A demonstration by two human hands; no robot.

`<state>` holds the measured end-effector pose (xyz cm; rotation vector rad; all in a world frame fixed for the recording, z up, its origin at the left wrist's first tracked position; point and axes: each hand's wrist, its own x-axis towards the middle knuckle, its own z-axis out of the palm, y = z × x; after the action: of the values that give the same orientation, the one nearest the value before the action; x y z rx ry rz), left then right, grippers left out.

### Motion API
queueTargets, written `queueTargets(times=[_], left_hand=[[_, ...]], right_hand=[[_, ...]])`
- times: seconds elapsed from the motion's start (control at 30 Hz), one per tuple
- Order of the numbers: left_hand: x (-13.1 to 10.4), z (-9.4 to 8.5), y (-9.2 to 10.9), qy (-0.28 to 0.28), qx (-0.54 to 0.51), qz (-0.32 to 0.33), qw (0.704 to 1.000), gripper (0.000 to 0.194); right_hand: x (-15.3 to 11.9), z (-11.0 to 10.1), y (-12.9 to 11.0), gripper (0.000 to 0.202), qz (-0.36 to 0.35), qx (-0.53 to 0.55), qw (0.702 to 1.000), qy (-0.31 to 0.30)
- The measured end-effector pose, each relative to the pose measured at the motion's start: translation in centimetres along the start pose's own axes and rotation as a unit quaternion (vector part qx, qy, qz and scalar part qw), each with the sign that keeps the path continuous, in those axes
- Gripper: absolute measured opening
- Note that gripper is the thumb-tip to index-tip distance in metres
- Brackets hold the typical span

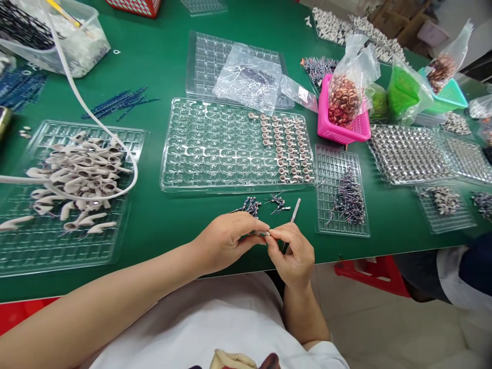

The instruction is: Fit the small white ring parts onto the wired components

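Observation:
My left hand (226, 240) and my right hand (292, 252) meet at the fingertips near the table's front edge. Each is closed in a pinch, and the small piece between them is mostly hidden by the fingers. A thin metal tool (295, 209) runs out from behind my right hand, which hides its lower part. Just beyond my hands lie two small groups of dark wired parts (250, 206). Farther back, a clear compartment tray (215, 146) holds rows of small beige parts (294, 151) at its right end.
On the left, beige curved shells (86, 174) lie heaped on a clear tray (77, 256), with a white cable (71, 77) looping over them. A pink basket (342, 134) and a tray of wired parts (350, 197) are on the right. A person (442, 271) sits at far right.

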<state>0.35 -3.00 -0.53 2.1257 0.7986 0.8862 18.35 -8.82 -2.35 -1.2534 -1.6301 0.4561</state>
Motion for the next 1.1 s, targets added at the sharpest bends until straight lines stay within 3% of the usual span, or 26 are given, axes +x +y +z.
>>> queueTargets(times=[0.17,0.27,0.43,0.63,0.8,0.93,1.1], left_hand=[[0.2,-0.3,0.3,-0.009,0.007,-0.057,0.998,0.019],[0.2,-0.4,0.3,-0.005,0.014,-0.053,0.998,0.017],[0.1,-0.3,-0.1,0.015,0.036,-0.004,0.999,0.011],[0.1,-0.2,-0.4,0.000,0.104,0.023,0.994,0.018],[0.3,-0.5,1.0,-0.019,0.200,0.025,0.979,0.021],[-0.1,-2.6,2.0,-0.014,0.240,0.004,0.971,0.021],[-3.1,-8.9,0.9,0.092,0.281,-0.106,0.949,0.020]], right_hand=[[0.0,0.0,-0.1,0.008,0.091,-0.024,0.995,0.028],[0.0,0.1,-0.1,0.009,0.111,-0.032,0.993,0.033],[0.0,0.1,-0.1,0.011,0.106,-0.032,0.994,0.023],[0.0,0.3,0.1,0.011,0.095,-0.058,0.994,0.010],[-0.1,-0.1,0.2,0.010,0.061,-0.066,0.996,-0.010],[-0.4,-0.5,0.9,0.004,0.008,-0.029,0.999,-0.039],[-0.7,-0.7,1.7,0.012,0.000,-0.015,0.999,-0.050]])
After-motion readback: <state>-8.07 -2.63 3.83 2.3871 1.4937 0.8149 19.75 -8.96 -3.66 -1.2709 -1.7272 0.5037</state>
